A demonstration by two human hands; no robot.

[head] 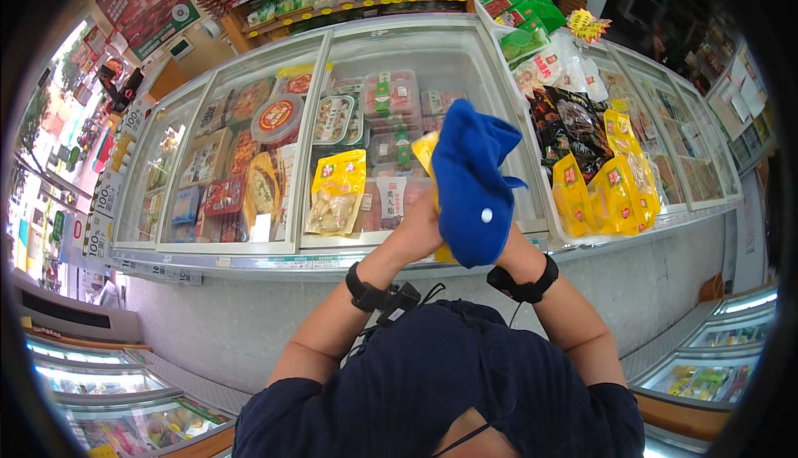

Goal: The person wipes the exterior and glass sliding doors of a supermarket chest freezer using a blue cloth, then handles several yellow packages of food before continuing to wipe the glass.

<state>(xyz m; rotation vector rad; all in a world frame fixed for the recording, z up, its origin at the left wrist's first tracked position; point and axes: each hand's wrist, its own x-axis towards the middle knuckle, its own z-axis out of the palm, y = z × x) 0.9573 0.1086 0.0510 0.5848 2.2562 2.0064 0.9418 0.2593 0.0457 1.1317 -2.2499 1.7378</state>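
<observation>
Over the chest freezer, my left hand [419,226] holds a yellow plastic pouch [426,149], mostly hidden behind a blue cloth [474,177]. The bunched cloth has a small white spot. My right hand [516,249] is at the cloth's lower right; its fingers are covered by the cloth. Another yellow food pouch [337,193] lies on the freezer's glass, left of my left hand. Several yellow pouches [614,193] rest in a white basket [553,212] at the right, beside black packets [572,126].
The long chest freezer [234,248] with sliding glass lids holds packed food trays [389,97]. Green packets [530,9] fill the basket's far end. Stocked shelves [349,3] stand behind. Other freezers [711,380] are at the lower left and right.
</observation>
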